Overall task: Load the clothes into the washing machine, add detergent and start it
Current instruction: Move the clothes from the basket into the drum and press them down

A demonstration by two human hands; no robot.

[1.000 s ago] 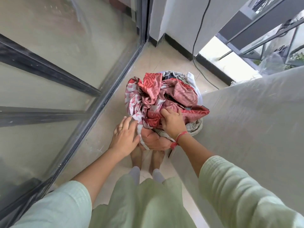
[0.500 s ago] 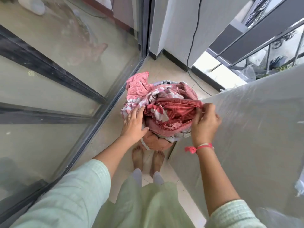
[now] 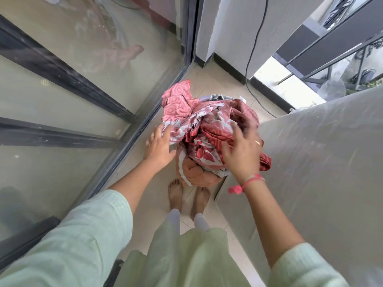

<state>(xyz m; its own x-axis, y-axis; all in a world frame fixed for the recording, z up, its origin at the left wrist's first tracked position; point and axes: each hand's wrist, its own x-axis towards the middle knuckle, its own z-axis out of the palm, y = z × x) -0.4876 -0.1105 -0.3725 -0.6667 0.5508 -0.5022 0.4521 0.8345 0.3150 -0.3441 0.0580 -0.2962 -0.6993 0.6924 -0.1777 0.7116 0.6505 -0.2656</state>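
Glass door [image 3: 72, 100] w/ dark frame fills left half of frame. Grey plastic-covered surface [image 3: 321, 172] takes the right side. Clothes pile [image 3: 207, 129], pink/red/white prints, sits at centre btwn the two, just above bare feet [image 3: 176, 193]. Left hand [image 3: 159, 147], fingers straight & loosely spread, touches pile's left edge. Right hand [image 3: 242, 150], blurred, fingers spread wide over pile's right side; can't tell if it grips. Red thread band [image 3: 246, 183] on right wrist.

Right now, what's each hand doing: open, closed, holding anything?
Left hand: open, fingers straight against the clothes pile.
Right hand: open, fingers spread over it, blurred.
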